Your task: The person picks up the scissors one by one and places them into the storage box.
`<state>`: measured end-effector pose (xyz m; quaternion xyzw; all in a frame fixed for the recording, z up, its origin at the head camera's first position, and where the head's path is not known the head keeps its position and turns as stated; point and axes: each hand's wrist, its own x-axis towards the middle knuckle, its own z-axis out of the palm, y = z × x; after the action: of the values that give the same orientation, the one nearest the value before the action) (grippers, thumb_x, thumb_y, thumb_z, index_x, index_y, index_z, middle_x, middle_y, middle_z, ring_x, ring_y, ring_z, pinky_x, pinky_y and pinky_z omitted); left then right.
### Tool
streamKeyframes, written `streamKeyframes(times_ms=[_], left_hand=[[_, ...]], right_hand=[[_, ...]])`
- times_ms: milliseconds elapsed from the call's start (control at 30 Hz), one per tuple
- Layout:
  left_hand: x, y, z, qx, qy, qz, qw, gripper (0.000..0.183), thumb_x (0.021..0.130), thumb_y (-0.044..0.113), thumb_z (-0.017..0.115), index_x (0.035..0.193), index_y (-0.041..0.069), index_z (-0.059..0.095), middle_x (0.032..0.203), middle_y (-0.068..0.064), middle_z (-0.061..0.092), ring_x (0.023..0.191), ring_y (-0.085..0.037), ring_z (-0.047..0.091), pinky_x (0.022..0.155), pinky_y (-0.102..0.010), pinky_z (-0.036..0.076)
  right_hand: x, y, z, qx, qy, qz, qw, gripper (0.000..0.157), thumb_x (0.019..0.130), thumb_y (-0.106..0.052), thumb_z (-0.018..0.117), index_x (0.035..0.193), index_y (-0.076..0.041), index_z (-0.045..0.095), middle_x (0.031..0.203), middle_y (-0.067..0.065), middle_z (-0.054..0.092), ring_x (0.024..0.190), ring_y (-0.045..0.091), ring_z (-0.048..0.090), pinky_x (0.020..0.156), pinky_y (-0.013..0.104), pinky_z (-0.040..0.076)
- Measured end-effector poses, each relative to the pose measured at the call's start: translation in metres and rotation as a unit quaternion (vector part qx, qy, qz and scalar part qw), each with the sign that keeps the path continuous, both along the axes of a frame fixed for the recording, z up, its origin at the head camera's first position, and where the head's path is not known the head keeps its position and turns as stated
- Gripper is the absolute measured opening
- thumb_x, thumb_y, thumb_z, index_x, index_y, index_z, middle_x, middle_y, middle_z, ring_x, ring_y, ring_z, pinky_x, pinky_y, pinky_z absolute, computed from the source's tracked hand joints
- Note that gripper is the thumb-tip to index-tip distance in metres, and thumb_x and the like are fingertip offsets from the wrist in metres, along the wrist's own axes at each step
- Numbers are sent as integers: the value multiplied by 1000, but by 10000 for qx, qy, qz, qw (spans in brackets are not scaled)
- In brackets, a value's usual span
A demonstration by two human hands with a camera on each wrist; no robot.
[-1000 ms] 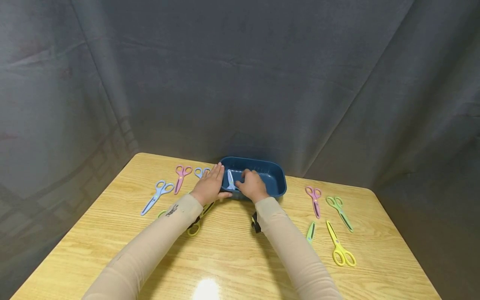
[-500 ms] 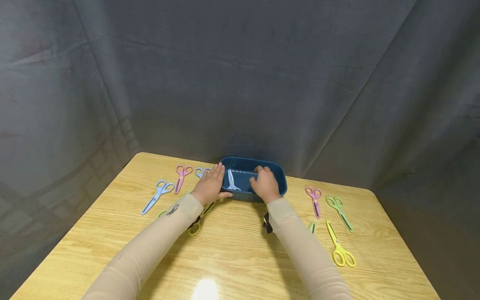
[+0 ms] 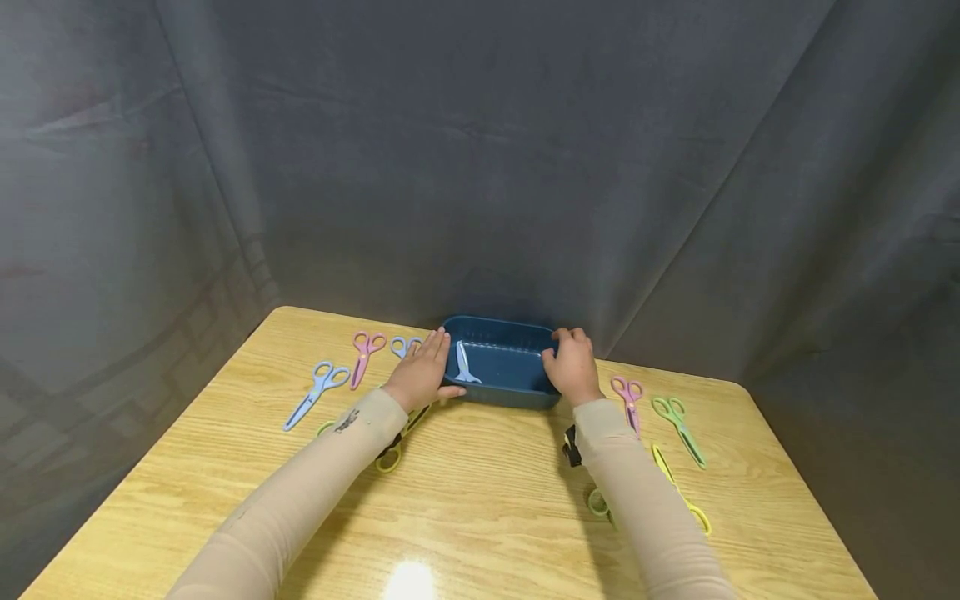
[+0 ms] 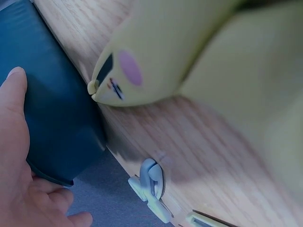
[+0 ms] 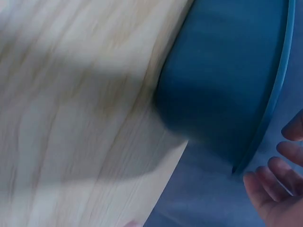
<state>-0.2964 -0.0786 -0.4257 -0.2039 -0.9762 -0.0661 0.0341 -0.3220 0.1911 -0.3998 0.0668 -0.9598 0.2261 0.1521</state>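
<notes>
A dark blue plastic bin (image 3: 502,398) stands at the table's back edge. Inside, near its left end, lies a light blue pair of scissors (image 3: 463,367). My left hand (image 3: 422,371) rests on the bin's left end, fingers straight, thumb out along the front wall; the left wrist view shows this thumb (image 4: 13,104) against the wall. My right hand (image 3: 573,367) is at the bin's right end with its fingers bent loosely. In the right wrist view those fingers (image 5: 279,179) are beside the rim, holding nothing.
Left of the bin lie pink scissors (image 3: 361,367), blue scissors (image 3: 311,396) and another blue pair (image 3: 401,345); yellow scissors (image 3: 388,460) are partly under my left forearm. On the right are pink scissors (image 3: 628,390), green scissors (image 3: 686,437) and yellow scissors (image 3: 701,518). A grey curtain (image 3: 480,167) hangs behind.
My right hand has moved right, from inside the bin beside the blue scissors to the bin's right end. The left hand and the bin have hardly moved.
</notes>
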Motion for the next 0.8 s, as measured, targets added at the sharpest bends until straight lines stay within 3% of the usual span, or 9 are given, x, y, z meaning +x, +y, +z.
streamKeyframes(times_ms=[300,600,800], left_hand=[[0,0,1,-16,20,1,10000,100,85,63,52,148,-4,13,154,-20,9,142,-32,12,110,-51,20],[1,0,0,-24,47,-25,10000,100,85,63,52,148,-5,14,154,-21,9,142,-32,11,109,-52,20],[0,1,-1,2,95,-32,9999,101,84,64,52,148,-4,14,154,-20,10,142,-31,11,109,-52,21]], right_hand=[[-2,36,3,-78,87,-320,9994,30,89,-11,48,112,6,57,111,26,50,102,44,47,87,52,41],[5,73,-1,141,-649,-763,9949,41,91,-17,53,121,11,50,112,29,46,102,45,48,82,53,45],[9,92,-6,324,-907,-944,9909,43,88,-16,57,115,16,50,110,35,48,101,49,50,84,55,44]])
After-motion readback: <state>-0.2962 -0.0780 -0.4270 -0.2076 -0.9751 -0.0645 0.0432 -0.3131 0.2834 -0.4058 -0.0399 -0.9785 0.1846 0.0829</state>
